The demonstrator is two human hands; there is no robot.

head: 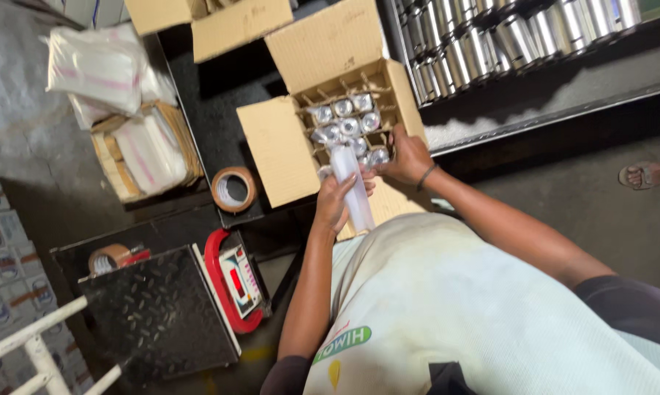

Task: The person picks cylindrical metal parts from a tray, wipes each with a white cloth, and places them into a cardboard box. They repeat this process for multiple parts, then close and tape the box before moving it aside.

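Being gripped in the left hand (335, 202) is a slim cylinder wrapped in cloudy plastic (350, 184); the fingers are curled around its lower part, and its upper end is being held over the near edge of an open cardboard box (330, 51). The cylinder is pale, almost white under its wrapping, with a soft sheen, and is leaning slightly away from upright. The right hand (408, 157) is being rested on the box's near right corner, fingers bent over the cardboard edge and closed on nothing else; a dark band is being worn on its wrist. Inside the box, a cardboard divider grid (345, 95) is separating the space into cells, and wrapped shiny metal pieces (342, 108) are being kept one to a cell, their tops showing silver through the plastic. The box's flaps are standing open to the left and at the back. Just left of the box, a roll of brown tape (233, 189) is lying flat on a dark surface. Nearer the person, a weighing scale with a dark chequered plate (158, 311) and a red-framed display (236, 279) is sitting on the floor. To the right, rows of bare steel containers (505, 36) are being stored on a shelf.
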